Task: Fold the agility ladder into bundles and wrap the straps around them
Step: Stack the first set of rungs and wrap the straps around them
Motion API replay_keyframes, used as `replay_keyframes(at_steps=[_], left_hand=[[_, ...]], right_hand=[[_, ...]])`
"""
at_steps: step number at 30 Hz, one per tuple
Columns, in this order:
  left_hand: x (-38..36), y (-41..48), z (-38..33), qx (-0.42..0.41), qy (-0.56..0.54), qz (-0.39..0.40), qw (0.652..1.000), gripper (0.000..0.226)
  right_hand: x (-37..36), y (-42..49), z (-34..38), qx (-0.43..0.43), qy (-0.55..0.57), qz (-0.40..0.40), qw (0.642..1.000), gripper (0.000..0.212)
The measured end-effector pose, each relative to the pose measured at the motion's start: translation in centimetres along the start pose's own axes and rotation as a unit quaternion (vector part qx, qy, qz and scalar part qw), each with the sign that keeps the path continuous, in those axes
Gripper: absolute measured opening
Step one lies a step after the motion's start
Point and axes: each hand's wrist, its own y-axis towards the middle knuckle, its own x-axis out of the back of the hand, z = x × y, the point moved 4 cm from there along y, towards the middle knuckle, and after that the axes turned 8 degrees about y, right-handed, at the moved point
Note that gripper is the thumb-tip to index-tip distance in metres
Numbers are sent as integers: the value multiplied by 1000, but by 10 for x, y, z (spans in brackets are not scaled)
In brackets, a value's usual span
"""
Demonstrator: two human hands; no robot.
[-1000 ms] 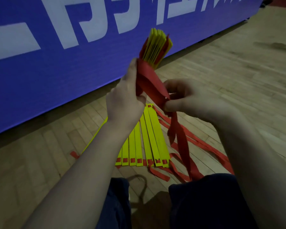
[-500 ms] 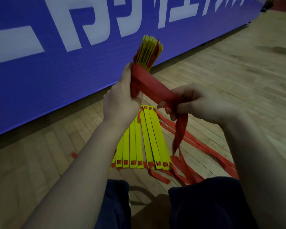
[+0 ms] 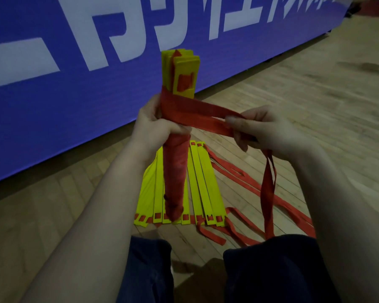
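My left hand (image 3: 153,125) grips a bundle of yellow ladder rungs (image 3: 182,68) held upright, its lower part covered in wound red strap (image 3: 175,171). From the bundle's top a red strap (image 3: 201,114) runs taut to the right, where my right hand (image 3: 265,130) pinches it. The strap's tail (image 3: 268,189) hangs down from that hand to my lap. Several more yellow rungs (image 3: 204,184) lie fanned on the wooden floor below the bundle, joined by loose red straps (image 3: 234,173).
A long blue banner with white letters (image 3: 74,84) stands along the floor just behind the bundle. Wooden floor (image 3: 315,95) stretches to the right. My knees in dark trousers (image 3: 271,270) fill the bottom of the view.
The bundle has turned so a rung's flat face shows. My right hand has drawn the strap out to the right and higher, pulling it taut across the bundle's top.
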Motion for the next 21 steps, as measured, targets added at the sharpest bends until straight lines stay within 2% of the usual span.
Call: replay_keyframes(at_steps=[5,7,10,13,16,19,21], left_hand=[[-16,-4,0,47,-27,74,996,62],[-20,-6,-2,61,-49,77,994,71],[-18,-5,-6,59,-59,64,994,79],[-15,-7,-10,66,-68,51,994,75],[-10,-6,-6,77,-39,27,996,70],[-7,-4,-4,88,-20,14,996,56],[-7,-3,-3,90,-10,-14,996,38]], right_hand=[[8,-5,6,1,49,42,998,37],[12,-8,7,-7,48,45,998,35],[12,-12,8,-33,13,95,995,26],[11,-15,5,-46,-8,151,987,43],[2,-17,1,-43,-10,211,977,45],[0,-16,-8,-96,19,211,973,58],[-2,-12,-16,-109,6,195,975,60]])
